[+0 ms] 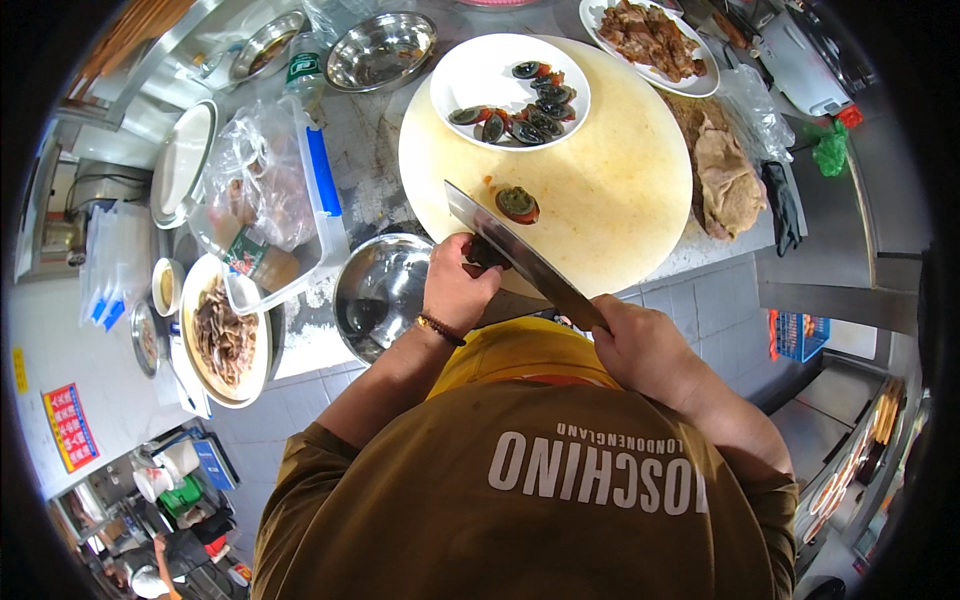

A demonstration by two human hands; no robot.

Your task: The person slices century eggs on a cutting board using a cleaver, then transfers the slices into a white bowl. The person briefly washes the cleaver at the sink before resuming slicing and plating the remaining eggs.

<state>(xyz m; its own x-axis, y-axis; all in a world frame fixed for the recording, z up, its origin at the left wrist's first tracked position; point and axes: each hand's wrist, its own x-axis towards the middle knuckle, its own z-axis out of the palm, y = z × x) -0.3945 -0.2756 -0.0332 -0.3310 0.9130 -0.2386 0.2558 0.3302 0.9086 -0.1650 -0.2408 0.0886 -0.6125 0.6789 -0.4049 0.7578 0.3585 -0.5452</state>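
Observation:
My right hand point(641, 341) grips the handle of a cleaver point(525, 251), its blade slanting up and left across the near part of a round cream cutting board point(630, 202). Between the thumb and fingers of my left hand point(456, 283) is a dark century egg point(486, 253), partly hidden by the fingers and right against the blade. A century egg piece point(517, 205) rests on the board just beyond the blade. At the board's far side stands a white plate point(476, 67) with several dark egg wedges point(541, 120) along its right and near side.
Left of the board are a steel bowl point(367, 300), a clear plastic box point(330, 232) holding bagged food, and a dish of sliced food point(225, 337). Chopped meat point(652, 37) fills a plate at far right. A pale piece of meat point(726, 180) lies beside the board.

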